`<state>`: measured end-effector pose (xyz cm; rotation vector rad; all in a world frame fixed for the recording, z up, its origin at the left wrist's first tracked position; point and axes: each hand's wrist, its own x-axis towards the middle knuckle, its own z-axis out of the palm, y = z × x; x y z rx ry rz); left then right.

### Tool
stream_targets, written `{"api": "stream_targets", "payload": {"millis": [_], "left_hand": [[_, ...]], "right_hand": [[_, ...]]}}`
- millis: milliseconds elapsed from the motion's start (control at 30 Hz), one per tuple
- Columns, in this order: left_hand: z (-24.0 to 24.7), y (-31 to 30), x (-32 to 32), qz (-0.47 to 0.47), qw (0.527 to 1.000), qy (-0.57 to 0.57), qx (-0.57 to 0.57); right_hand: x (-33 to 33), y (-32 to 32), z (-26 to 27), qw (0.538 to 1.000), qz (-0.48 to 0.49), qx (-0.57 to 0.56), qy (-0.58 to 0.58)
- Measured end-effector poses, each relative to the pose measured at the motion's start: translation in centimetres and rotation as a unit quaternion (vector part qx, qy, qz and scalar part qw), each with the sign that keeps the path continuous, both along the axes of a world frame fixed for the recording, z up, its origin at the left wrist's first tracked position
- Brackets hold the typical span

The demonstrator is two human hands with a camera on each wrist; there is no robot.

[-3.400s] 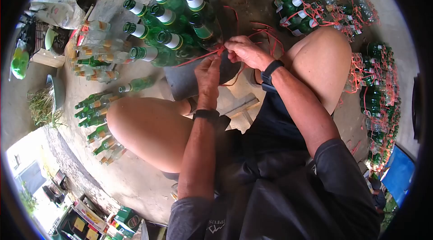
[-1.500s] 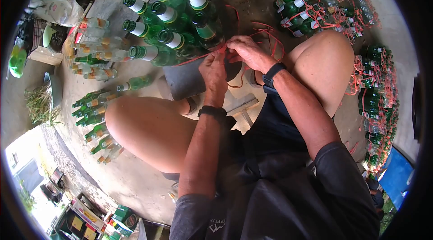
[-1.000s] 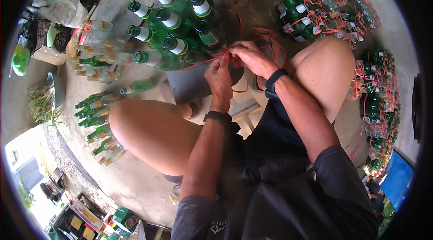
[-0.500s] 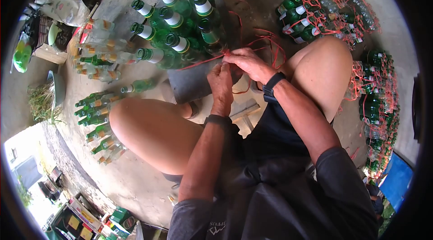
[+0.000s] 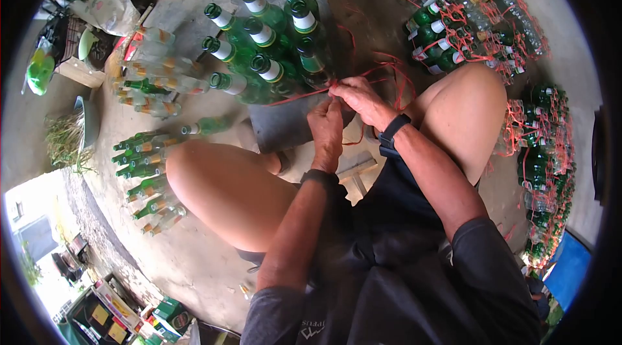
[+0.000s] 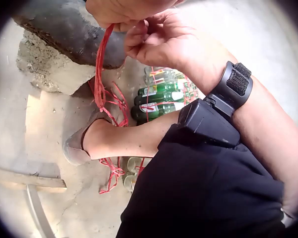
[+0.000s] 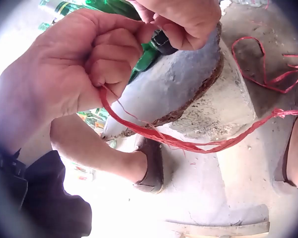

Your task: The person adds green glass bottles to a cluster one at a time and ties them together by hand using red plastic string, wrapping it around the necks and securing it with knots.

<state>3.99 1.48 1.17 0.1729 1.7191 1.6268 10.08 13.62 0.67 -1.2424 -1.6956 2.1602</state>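
Note:
In the head view, several upright green beer bottles stand bunched on a dark slab. Red plastic twine runs round their lower part to the near right corner. There my right hand pinches the twine with thumb and fingers curled. Just below it, my left hand is curled close to the right fingertips. In the right wrist view, a red twine tail hangs out of the left fist. The left wrist view shows the twine dropping from that hand too; the knot is hidden.
Loose red twine trails right of the slab. Twine-tied bottle bundles stand at the upper right, more along the right. Clear bottles and small green bottles lie at left. A concrete block supports the slab.
The head view has shifted, so the bottles appear further right and lower. The left fingertips have drawn down and away from the bundle's corner, while the right hand keeps its pinch there.

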Motion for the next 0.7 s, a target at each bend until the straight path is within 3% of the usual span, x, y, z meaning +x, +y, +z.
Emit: {"api": "stream_targets", "payload": {"millis": [167,300,400,500,567,600,633,667,700], "left_hand": [[1.4,-0.9,-0.4,-0.068,0.995,-0.069,0.003],[1.5,-1.1,-0.9,-0.109,0.993,-0.041,0.007],[1.3,-1.4,-1.1,-0.128,0.99,-0.052,0.015],[1.4,-1.7,-1.2,-0.147,0.986,-0.079,0.003],[1.4,-1.8,-1.4,-0.22,0.975,-0.008,-0.01],[1.5,-1.8,-1.5,-0.218,0.976,-0.005,-0.008],[1.6,-1.8,-1.5,-0.249,0.961,0.09,-0.08],[1.6,-1.8,-1.6,-0.276,0.931,0.183,-0.152],[1.4,-2.0,-1.6,-0.273,0.932,0.185,-0.15]], "right_hand": [[0.5,0.3,1.1,0.999,0.027,-0.017,-0.019],[0.8,0.2,1.6,0.996,0.071,0.042,-0.014],[1.1,-0.3,2.8,0.998,0.069,-0.005,-0.012],[1.3,0.0,4.1,0.992,0.112,0.017,-0.05],[1.2,-0.2,5.2,0.991,0.115,0.025,-0.064],[1.3,0.0,4.8,0.978,0.142,0.118,-0.092],[1.4,0.2,4.4,0.956,0.168,0.21,-0.118],[1.6,0.2,4.0,0.955,0.169,0.214,-0.117],[1.7,0.2,3.8,0.941,0.187,0.254,-0.124]]}}
